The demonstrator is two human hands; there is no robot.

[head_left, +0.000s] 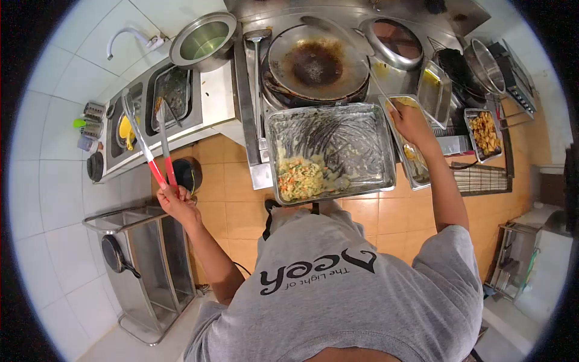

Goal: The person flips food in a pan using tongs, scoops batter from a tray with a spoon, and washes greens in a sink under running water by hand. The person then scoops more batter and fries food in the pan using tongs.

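Note:
My left hand (179, 208) is closed around red-handled metal tongs (163, 142), whose arms stand apart and point toward the sink. On the right, my right hand (413, 123) grips the thin handle of a long metal ladle (338, 33), its head over the far edge of the wok (316, 63). Brown oil or residue coats the wok's bottom. In front of me sits a large metal tray (356, 142) smeared with pale batter, with a heap of chopped vegetable mixture (300, 179) in its near left corner. Beneath my right forearm lies a narrow metal tray (416, 172) with yellowish residue.
A big pot (205, 42) stands beside the sink (172, 90). A wok spatula (258, 84) lies left of the wok. Fried pieces (485, 134) fill a small tray at right, near a metal bowl (487, 66). A steel rack (145, 259) stands at lower left.

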